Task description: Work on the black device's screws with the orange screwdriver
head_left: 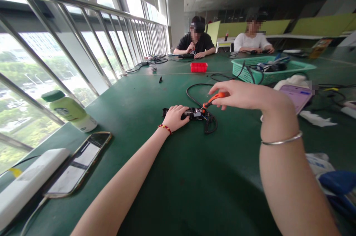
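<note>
A black elongated device (198,114) with bared inner parts and a cable lies on the green table (178,169). My left hand (175,116) is wrapped over its left part, pressing it to the tabletop. In my right hand (236,93) is an orange-and-black screwdriver (216,97), tilted down to the left. Its metal tip meets the right part of the device, though the exact spot is too small to make out. The black cable (213,126) loops beside the device and runs back toward the basket.
A green basket (278,76) of cables stands at the back right, a small red tray (198,67) further left. At left are a bottle (69,111), a phone (80,163) and a power strip (32,184). Another phone (296,97) leans at right. Two people sit across the table.
</note>
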A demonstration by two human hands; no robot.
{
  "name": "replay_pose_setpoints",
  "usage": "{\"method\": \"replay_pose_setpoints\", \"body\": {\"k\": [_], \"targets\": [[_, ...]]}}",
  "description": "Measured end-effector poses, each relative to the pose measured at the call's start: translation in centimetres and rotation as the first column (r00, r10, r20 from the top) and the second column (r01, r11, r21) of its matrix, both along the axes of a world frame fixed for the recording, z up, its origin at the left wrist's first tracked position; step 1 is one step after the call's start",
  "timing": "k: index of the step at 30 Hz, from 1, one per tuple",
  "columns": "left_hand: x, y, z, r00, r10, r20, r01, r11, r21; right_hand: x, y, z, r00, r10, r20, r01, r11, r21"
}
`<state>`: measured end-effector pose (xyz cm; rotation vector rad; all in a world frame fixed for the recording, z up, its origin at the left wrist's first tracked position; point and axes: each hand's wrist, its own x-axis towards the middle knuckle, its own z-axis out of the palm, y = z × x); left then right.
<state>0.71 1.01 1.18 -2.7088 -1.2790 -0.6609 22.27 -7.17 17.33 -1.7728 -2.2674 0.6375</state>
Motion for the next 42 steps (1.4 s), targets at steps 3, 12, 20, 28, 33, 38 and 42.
{"method": "replay_pose_setpoints", "body": {"k": [3,12,20,28,33,38,42], "targets": [[0.0,0.0,0.0,1.0,-0.003,0.005,0.003,1.0,-0.001,0.0,0.1,-0.1,0.999,0.003,-0.045,-0.007,0.995,-0.101],[0.1,0.1,0.0,1.0,-0.003,0.005,0.003,1.0,-0.013,0.4,0.4,-0.3,1.0,-0.018,0.012,0.018,0.999,-0.027],[0.0,0.0,0.1,1.0,-0.002,0.003,0.002,1.0,-0.02,0.4,0.2,-0.1,0.999,-0.031,-0.023,0.029,0.996,-0.086],[0.1,0.0,0.1,1.0,0.005,-0.013,-0.005,1.0,-0.013,0.2,0.1,-0.1,0.998,-0.014,0.067,0.013,1.0,0.024],[0.2,0.0,0.1,1.0,0.003,-0.011,-0.003,1.0,-0.009,-0.1,-0.5,0.0,0.997,-0.022,0.075,0.016,0.997,0.074],[0.1,0.0,0.1,1.0,-0.001,-0.012,0.001,1.0,-0.013,-0.4,0.0,-0.1,0.999,-0.03,-0.023,0.027,0.995,-0.095],[0.1,0.0,0.1,1.0,-0.004,-0.009,0.004,1.0,-0.019,-0.6,0.0,0.0,0.999,-0.034,-0.019,0.031,0.993,-0.111]]}}
